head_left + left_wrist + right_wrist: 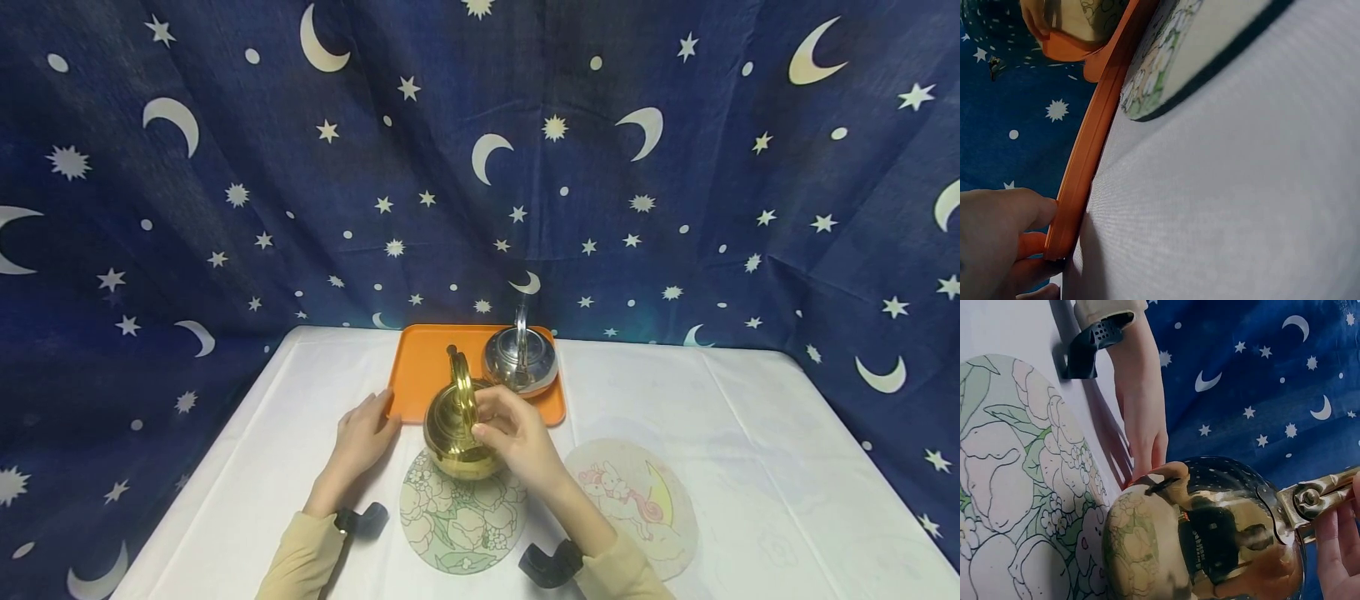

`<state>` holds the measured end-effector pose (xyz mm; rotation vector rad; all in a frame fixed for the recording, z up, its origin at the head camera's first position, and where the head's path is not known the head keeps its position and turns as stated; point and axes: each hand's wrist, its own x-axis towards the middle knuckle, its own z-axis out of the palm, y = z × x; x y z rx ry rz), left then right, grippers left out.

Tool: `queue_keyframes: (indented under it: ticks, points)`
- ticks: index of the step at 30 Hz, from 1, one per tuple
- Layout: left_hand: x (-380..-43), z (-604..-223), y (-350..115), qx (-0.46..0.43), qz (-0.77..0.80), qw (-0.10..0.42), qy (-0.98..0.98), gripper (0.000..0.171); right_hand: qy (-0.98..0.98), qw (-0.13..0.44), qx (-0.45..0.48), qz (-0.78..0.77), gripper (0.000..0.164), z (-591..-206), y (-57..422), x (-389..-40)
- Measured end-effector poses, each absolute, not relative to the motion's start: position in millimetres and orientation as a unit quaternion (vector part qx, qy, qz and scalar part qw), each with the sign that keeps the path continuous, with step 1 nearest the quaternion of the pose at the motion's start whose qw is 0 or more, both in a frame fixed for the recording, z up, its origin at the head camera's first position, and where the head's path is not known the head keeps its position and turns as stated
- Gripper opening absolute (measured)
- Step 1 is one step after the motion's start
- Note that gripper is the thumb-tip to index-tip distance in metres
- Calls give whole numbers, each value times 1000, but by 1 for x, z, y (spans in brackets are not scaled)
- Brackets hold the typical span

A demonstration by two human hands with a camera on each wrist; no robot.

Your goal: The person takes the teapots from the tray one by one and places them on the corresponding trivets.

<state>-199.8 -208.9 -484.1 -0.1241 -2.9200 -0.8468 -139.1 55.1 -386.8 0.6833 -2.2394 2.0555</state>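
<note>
A shiny gold kettle (450,446) with an arched handle overlaps the near edge of an orange tray (422,375) in the head view. My right hand (525,437) pinches the kettle's handle between thumb and fingers. In the right wrist view the gold kettle (1235,544) leans across the picture, its side mirroring the flowered mat. At the tray's near left corner, my left hand (363,437) grips the rim. The left wrist view has the thumb of that hand (994,231) against the tray edge (1085,156), with fingers partly hidden. A silver kettle (502,358) stands on the tray's right part.
A round green flowered mat (461,533) lies in front of the tray. To its right is a round pale mat (660,517) with a pink pony and a yellow moon. The white tablecloth (750,433) runs back to a blue curtain (450,167) with moons and stars.
</note>
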Motion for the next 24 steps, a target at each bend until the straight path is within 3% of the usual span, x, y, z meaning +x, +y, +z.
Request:
queue_keyframes:
  ticks: [24]
  points:
    - [-200,-482,-208,-46,-275,55,-959,55,-702,11,287,651,29,-397,63,-112]
